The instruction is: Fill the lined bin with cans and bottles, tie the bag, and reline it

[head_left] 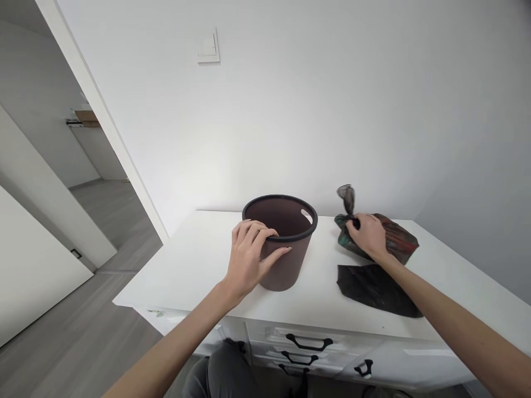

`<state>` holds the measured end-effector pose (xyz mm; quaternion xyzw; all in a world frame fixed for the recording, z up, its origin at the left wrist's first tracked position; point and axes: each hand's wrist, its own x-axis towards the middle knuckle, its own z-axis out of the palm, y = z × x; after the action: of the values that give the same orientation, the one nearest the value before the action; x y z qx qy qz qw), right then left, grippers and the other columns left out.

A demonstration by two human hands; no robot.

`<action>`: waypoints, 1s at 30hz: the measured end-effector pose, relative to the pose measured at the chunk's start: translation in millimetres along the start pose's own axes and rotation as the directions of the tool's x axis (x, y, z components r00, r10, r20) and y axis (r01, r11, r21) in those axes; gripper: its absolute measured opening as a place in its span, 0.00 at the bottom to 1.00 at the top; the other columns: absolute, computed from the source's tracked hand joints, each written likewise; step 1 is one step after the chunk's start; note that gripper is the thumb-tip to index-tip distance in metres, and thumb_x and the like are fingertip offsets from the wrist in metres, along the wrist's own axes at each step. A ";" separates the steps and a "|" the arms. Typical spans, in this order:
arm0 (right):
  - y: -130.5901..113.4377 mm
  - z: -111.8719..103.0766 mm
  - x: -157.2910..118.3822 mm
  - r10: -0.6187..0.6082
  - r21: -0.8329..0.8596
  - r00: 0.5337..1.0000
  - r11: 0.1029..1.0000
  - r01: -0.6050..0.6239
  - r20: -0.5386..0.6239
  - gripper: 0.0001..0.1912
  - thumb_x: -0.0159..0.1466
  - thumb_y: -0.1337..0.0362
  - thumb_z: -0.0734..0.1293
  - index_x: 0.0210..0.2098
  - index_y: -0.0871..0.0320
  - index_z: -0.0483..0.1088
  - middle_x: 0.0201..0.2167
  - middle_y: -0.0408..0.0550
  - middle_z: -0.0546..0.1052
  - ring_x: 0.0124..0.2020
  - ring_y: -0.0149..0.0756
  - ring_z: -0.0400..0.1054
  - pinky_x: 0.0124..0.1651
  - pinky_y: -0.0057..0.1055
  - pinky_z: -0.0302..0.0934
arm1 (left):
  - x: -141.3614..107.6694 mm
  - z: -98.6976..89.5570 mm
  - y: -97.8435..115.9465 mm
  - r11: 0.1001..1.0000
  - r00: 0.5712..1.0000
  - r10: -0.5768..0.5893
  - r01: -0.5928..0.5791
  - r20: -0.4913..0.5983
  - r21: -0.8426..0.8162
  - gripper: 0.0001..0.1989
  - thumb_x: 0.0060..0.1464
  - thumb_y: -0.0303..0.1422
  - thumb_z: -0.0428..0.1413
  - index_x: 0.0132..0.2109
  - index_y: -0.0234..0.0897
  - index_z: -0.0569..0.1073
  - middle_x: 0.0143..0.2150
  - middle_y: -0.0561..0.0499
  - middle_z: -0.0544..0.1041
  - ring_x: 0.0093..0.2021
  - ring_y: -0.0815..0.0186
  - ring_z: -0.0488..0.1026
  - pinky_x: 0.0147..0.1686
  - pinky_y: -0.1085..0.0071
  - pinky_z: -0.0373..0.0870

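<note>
The brown bin [284, 271] stands upright on the white counter [199, 260], near its front edge and apart from the wall [282, 110], with its open mouth up, so both the rim and the inside lie within easy reach. The left hand [246, 251] has its grip pinching the near side of that rim: the fingers hook over the black edge into the mouth while the thumb presses along the outer wall, a hold that probably serves to steady the bin against tipping or sliding.

To the right of the bin, well apart from it, the tied bag [398, 237] lies on its side on the counter, dark and see-through, with reddish and greenish contents showing. The right hand [370, 235] has its grip closed on the bag at the knot, though some fingertips are hidden; the twisted neck sticks up beyond them. The knot seems the natural place to take hold, as it gathers the loose film into one firm point. A flat black sheet [373, 290] lies in front of the bag, partly under the right forearm, perhaps set there to be close at hand
</note>
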<state>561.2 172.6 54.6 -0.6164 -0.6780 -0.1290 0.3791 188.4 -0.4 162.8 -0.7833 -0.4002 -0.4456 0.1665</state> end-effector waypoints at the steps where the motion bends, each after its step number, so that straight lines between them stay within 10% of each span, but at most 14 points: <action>1: -4.0 11.1 -2.9 -0.030 -0.059 1.000 0.998 0.030 0.001 0.13 0.68 0.58 0.61 0.40 0.58 0.73 0.39 0.60 0.81 0.49 0.52 0.70 0.56 0.44 0.59 | 0.6 1.9 -0.3 1.000 1.000 -0.001 0.002 -0.008 0.012 0.12 0.63 0.41 0.64 0.49 0.41 0.75 0.44 0.49 0.80 0.54 0.56 0.74 0.60 0.54 0.64; 7: -29.4 39.0 -19.7 -0.255 -0.107 0.957 0.957 0.270 0.138 0.15 0.70 0.61 0.60 0.42 0.60 0.76 0.43 0.58 0.82 0.48 0.48 0.73 0.69 0.47 0.54 | 2.2 10.0 -4.6 0.998 1.000 -0.010 0.011 -0.008 0.060 0.14 0.65 0.41 0.62 0.53 0.42 0.74 0.48 0.47 0.80 0.57 0.54 0.73 0.63 0.52 0.63; 14: -67.5 -9.2 -65.3 -0.349 -0.050 0.937 0.936 0.350 0.017 0.29 0.74 0.53 0.59 0.65 0.68 0.64 0.69 0.71 0.64 0.71 0.59 0.56 0.72 0.60 0.52 | -36.9 5.3 -19.8 0.995 0.995 -0.102 0.102 0.002 0.000 0.31 0.66 0.38 0.60 0.71 0.45 0.59 0.74 0.37 0.57 0.76 0.47 0.55 0.70 0.44 0.60; 20: -62.7 -37.6 -145.5 -0.195 0.024 0.979 0.981 0.194 0.050 0.32 0.75 0.49 0.56 0.71 0.62 0.58 0.72 0.66 0.60 0.74 0.58 0.54 0.71 0.58 0.56 | -98.4 10.3 -61.8 0.913 0.912 -0.406 0.408 0.049 -0.024 0.25 0.71 0.40 0.52 0.70 0.43 0.57 0.73 0.35 0.58 0.75 0.48 0.55 0.70 0.43 0.60; 30: -25.0 18.5 -220.1 0.136 -0.284 0.938 0.958 -0.042 0.319 0.46 0.73 0.37 0.45 0.73 0.66 0.60 0.75 0.67 0.56 0.77 0.61 0.47 0.75 0.61 0.41 | -165.7 29.3 -118.8 0.816 0.770 -0.571 0.496 0.283 0.297 0.30 0.71 0.51 0.44 0.67 0.32 0.65 0.74 0.32 0.62 0.78 0.43 0.50 0.72 0.41 0.56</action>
<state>520.9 16.9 -98.9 -0.7058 -0.6795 -0.0970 0.1752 66.0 12.6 -2.4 -0.6827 -0.6740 -0.2797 0.0361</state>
